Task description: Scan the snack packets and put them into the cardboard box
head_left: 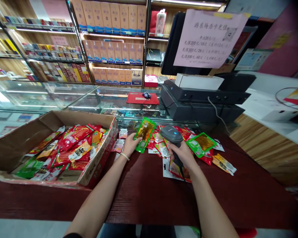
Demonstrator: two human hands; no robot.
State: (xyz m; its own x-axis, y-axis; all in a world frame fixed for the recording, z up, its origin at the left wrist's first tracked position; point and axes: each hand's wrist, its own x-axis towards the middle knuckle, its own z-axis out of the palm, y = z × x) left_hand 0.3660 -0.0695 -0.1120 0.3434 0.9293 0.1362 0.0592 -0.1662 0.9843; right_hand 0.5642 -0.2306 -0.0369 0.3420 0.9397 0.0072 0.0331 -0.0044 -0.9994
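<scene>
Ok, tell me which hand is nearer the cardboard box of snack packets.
Left. The left hand holds a green packet just right of the cardboard box; the right hand, gripping the scanner, is farther right.

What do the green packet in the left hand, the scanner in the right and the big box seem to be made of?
The green packet looks like glossy plastic film: it shines and has a clear window. The scanner seems hard, dark grey matte plastic. The box looks like plain brown corrugated cardboard, dull, with bent flaps.
</scene>
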